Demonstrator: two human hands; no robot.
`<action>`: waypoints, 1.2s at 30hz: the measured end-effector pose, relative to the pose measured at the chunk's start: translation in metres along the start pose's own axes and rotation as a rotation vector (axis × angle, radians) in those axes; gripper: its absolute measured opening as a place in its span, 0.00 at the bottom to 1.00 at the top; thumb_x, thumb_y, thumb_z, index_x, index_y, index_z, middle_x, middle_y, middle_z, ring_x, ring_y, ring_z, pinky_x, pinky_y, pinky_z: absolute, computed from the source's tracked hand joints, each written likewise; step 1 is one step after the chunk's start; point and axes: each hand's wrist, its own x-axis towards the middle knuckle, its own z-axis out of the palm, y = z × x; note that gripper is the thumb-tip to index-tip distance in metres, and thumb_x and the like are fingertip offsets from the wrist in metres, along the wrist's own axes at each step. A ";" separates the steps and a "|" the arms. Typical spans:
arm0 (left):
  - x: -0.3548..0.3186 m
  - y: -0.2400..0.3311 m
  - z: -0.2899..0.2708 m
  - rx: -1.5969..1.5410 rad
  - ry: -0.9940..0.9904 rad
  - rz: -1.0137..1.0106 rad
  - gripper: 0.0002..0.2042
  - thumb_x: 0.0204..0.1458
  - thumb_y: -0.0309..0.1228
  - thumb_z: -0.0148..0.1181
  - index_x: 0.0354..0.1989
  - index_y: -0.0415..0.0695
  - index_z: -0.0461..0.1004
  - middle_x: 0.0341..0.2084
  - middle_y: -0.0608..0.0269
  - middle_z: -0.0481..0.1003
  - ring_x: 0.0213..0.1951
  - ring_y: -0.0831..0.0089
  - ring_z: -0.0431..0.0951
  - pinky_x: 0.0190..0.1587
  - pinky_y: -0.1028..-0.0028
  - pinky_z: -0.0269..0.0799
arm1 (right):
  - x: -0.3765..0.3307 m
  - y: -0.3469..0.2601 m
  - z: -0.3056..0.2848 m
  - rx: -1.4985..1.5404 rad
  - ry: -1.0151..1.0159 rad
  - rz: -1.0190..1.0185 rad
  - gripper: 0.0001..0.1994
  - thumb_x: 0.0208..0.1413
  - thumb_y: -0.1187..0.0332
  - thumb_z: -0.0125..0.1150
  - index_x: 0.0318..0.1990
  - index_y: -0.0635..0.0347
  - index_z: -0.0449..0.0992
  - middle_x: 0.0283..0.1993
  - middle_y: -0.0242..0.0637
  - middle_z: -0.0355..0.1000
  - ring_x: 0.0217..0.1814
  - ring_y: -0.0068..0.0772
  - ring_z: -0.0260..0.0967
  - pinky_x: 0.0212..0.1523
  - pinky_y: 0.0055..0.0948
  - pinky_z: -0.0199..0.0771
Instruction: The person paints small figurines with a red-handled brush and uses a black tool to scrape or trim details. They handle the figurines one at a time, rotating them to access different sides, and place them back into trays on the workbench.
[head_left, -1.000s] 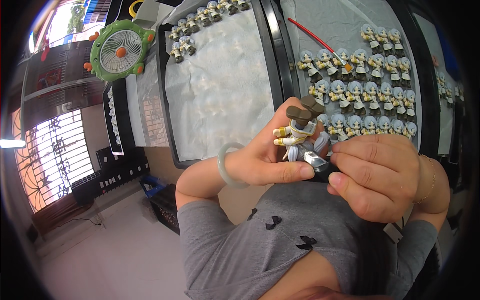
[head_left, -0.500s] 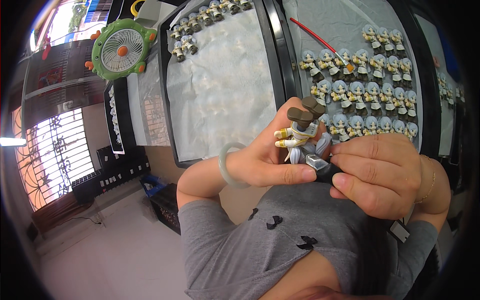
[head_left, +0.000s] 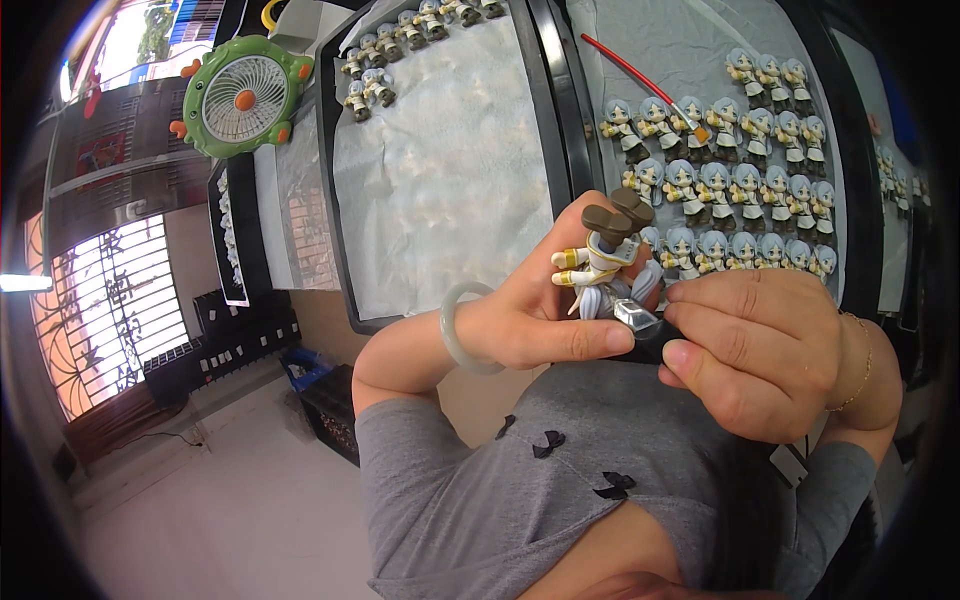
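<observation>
Upside down in my left hand (head_left: 540, 325) is a small figurine (head_left: 605, 262) with brown boots, a white and gold outfit and pale blue-grey hair. My fingers wrap round it from behind, and the thumb lies along its head end. A black object with a shiny silver, angled face (head_left: 637, 316) sits against the figurine's head; I cannot make out its kind. My right hand (head_left: 760, 345) is closed, its thumb and fingertips at the right side of that black object. The figurine's face is hidden.
On the right, a paper-lined tray (head_left: 680, 15) bears rows of similar figurines (head_left: 745, 190) and a red-handled brush (head_left: 635, 72). A second lined tray (head_left: 440, 180) has several figurines (head_left: 410, 30) along its far edge. A green fan (head_left: 243, 98) stands at the far left.
The figurine has shifted slightly right and up in my left hand. The silver face of the black object has turned more into view. My right hand has barely moved.
</observation>
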 end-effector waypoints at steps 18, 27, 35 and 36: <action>0.000 -0.003 -0.006 0.040 -0.061 0.058 0.25 0.41 0.23 0.59 0.46 0.45 0.51 0.36 0.66 0.57 0.40 0.79 0.58 0.41 0.77 0.56 | -0.001 0.002 -0.001 0.086 -0.008 0.034 0.11 0.38 0.74 0.62 0.29 0.66 0.66 0.25 0.45 0.69 0.27 0.40 0.70 0.22 0.28 0.75; 0.003 -0.005 0.008 0.021 0.182 0.070 0.22 0.35 0.29 0.61 0.38 0.44 0.58 0.22 0.58 0.65 0.27 0.71 0.65 0.28 0.74 0.57 | -0.002 0.001 0.000 0.079 0.001 0.027 0.11 0.35 0.75 0.62 0.26 0.67 0.66 0.23 0.45 0.68 0.27 0.40 0.70 0.21 0.28 0.74; 0.002 -0.003 -0.001 -0.007 -0.023 0.103 0.21 0.42 0.22 0.58 0.44 0.44 0.55 0.36 0.66 0.59 0.41 0.78 0.60 0.43 0.76 0.57 | 0.000 0.000 0.001 0.027 0.004 0.015 0.10 0.36 0.74 0.61 0.25 0.66 0.65 0.22 0.44 0.68 0.26 0.39 0.70 0.19 0.27 0.72; 0.001 -0.003 -0.002 0.004 -0.027 0.099 0.22 0.42 0.23 0.58 0.44 0.44 0.54 0.36 0.66 0.59 0.41 0.78 0.60 0.43 0.76 0.57 | 0.000 -0.001 0.002 0.018 0.006 0.013 0.10 0.36 0.74 0.61 0.25 0.66 0.66 0.22 0.44 0.68 0.26 0.39 0.70 0.19 0.27 0.72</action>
